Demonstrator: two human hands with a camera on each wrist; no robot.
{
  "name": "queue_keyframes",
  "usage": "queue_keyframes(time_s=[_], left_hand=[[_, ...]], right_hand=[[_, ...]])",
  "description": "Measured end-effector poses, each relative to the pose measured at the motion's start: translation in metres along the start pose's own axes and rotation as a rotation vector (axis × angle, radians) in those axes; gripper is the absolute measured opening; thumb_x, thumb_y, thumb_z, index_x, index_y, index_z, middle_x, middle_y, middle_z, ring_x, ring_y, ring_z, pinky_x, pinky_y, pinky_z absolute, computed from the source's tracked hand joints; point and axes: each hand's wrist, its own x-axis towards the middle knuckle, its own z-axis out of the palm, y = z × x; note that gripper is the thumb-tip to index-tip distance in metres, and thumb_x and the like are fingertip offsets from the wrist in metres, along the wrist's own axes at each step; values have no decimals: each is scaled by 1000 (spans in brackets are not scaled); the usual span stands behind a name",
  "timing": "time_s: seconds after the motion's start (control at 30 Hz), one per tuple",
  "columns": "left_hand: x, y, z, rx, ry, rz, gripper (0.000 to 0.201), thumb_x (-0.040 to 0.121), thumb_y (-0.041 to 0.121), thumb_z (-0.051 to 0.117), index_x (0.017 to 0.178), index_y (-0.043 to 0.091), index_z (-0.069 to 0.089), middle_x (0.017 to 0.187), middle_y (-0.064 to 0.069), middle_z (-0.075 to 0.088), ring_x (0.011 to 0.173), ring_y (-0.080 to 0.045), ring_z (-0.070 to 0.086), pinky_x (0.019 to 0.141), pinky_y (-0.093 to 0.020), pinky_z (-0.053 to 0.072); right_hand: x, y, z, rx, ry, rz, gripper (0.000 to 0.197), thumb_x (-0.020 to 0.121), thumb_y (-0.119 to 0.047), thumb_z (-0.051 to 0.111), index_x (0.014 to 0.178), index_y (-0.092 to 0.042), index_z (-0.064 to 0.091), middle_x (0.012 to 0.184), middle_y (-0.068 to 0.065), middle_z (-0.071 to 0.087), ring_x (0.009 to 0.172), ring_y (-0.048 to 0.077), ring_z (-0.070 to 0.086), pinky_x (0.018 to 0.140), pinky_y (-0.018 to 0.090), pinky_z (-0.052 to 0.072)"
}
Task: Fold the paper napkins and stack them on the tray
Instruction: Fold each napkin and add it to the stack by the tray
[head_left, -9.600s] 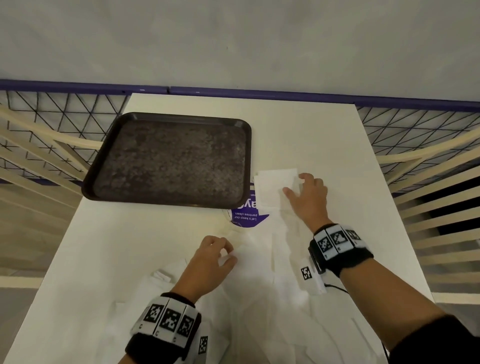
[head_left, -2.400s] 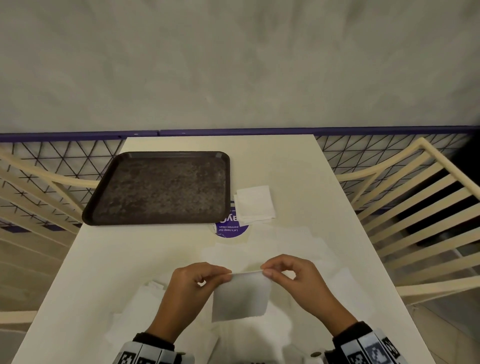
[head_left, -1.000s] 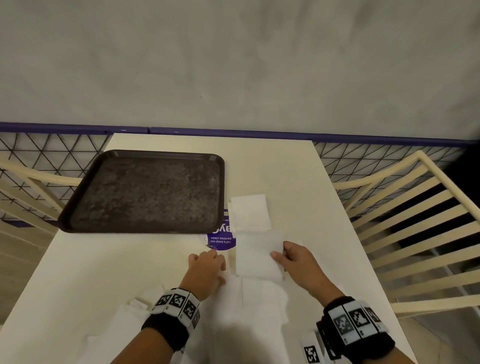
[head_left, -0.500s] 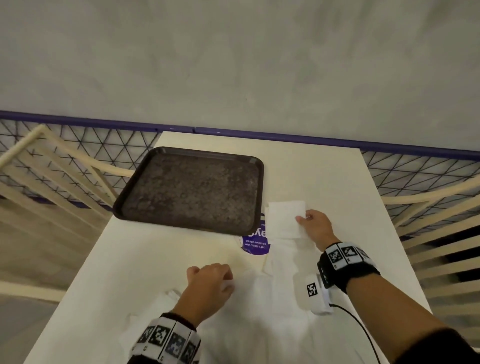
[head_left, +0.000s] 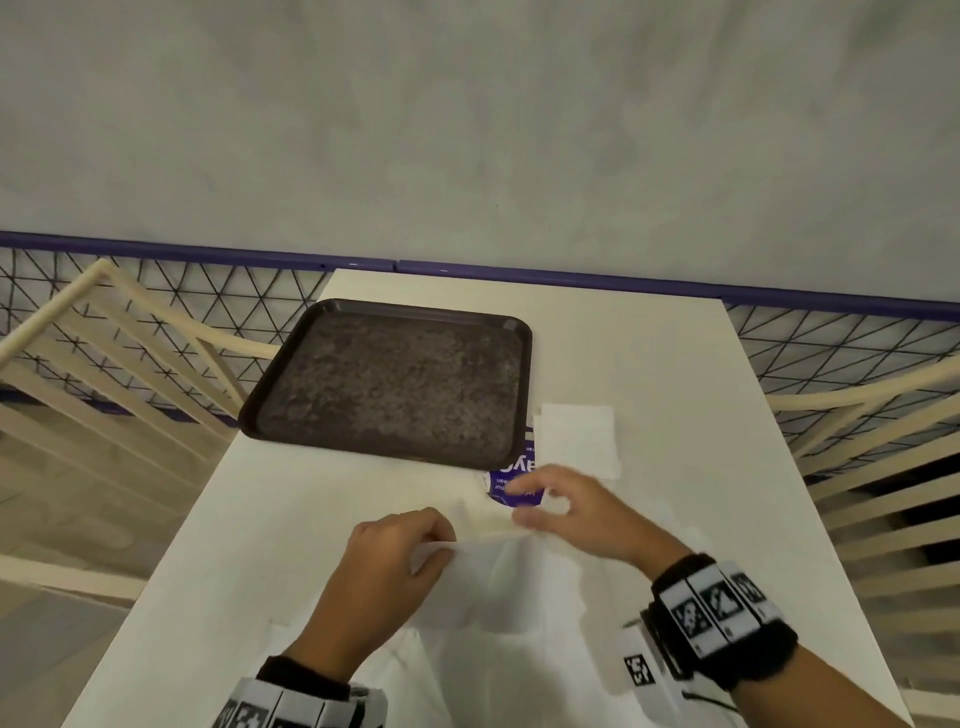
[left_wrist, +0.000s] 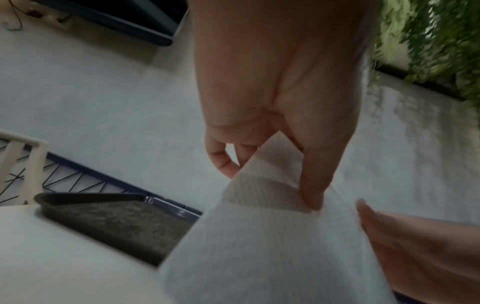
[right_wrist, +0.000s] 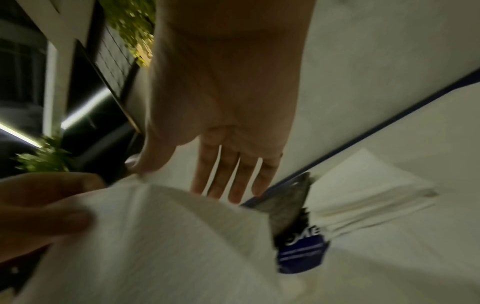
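A dark brown tray (head_left: 395, 384) sits bare at the table's far left. Right of it, on the table, lies a small stack of folded white napkins (head_left: 576, 439), also visible in the right wrist view (right_wrist: 363, 189). My left hand (head_left: 441, 545) pinches the corner of an unfolded napkin (head_left: 483, 577) and holds it above the loose pile; its thumb (left_wrist: 311, 185) presses on the paper (left_wrist: 272, 246). My right hand (head_left: 530, 501) hovers at the napkin's other top edge. Its fingers (right_wrist: 226, 168) are straight, and the thumb just touches the paper (right_wrist: 161, 236).
Several loose unfolded napkins (head_left: 519, 675) cover the table's near end. A purple round sticker (head_left: 511, 486) shows between tray and pile. Cream slatted chairs stand left (head_left: 104, 364) and right (head_left: 883, 467). A purple-topped mesh railing (head_left: 571, 278) and grey wall close the far side.
My right hand left the folded stack and drew back to the pile. My left hand raised a fresh napkin off the pile by its corner.
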Motion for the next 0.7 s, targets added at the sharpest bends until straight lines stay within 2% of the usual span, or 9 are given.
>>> queue_keyframes(time_s=[0.07,0.13,0.2,0.3,0.37,0.47,0.53,0.6,0.7], left_hand=[[-1,4,-7,-33,15,40,4,82,30,59,80,29,62,80,18,65,78,-3,60,73,-15,45],[-3,7,-12,-80,25,71,7,81,28,61,78,34,60,78,19,65,80,-2,59,69,-10,45],[-5,8,-15,-121,36,72,11,82,29,62,77,38,59,88,22,64,86,2,58,70,-10,46],[-12,5,-18,-195,90,33,12,80,34,66,89,37,60,104,28,58,95,6,55,74,-6,45],[-16,-1,-18,-233,120,-9,23,77,42,67,97,41,55,102,24,59,98,3,55,77,-9,46],[-23,-6,-17,-270,29,-122,29,79,26,71,93,45,54,97,19,62,88,-3,59,71,-14,49],[-25,-10,-16,-297,-33,-144,22,77,21,73,85,40,63,86,5,68,78,-8,61,65,-12,49],[-27,-13,-18,-336,-82,-178,15,77,23,73,82,36,66,82,-4,67,70,-9,60,66,-18,48],[-31,-23,-21,-439,-96,-266,3,79,27,70,81,28,69,83,-9,65,76,-16,62,74,-30,51]], right_hand=[[-15,-13,9,-56,-117,-22,31,74,-46,72,102,-34,65,109,-13,63,103,-1,55,90,12,42],[-23,-19,16,-94,-93,-39,31,77,-44,71,99,-22,68,98,-10,65,93,3,58,84,18,44],[-29,-23,20,-58,-42,-46,24,82,-37,69,92,-15,69,86,-10,64,82,4,57,74,17,43],[-39,-25,24,27,14,-37,4,83,-32,69,85,-29,69,82,-13,66,76,-3,59,68,10,42],[-46,-24,25,93,48,-33,5,83,-30,69,85,-26,71,85,-8,71,79,1,63,71,16,47],[-54,-20,26,155,80,7,9,84,-27,68,76,-30,71,77,-11,71,73,5,63,69,21,48],[-59,-16,27,200,91,28,18,86,-25,67,71,-35,69,71,-16,69,70,0,62,67,17,47],[-64,-14,26,235,132,62,17,86,-23,66,73,-33,69,70,-16,69,69,0,63,66,16,47],[-73,-10,23,337,220,112,15,87,-19,64,74,-21,70,72,-9,68,68,7,62,67,22,47]])
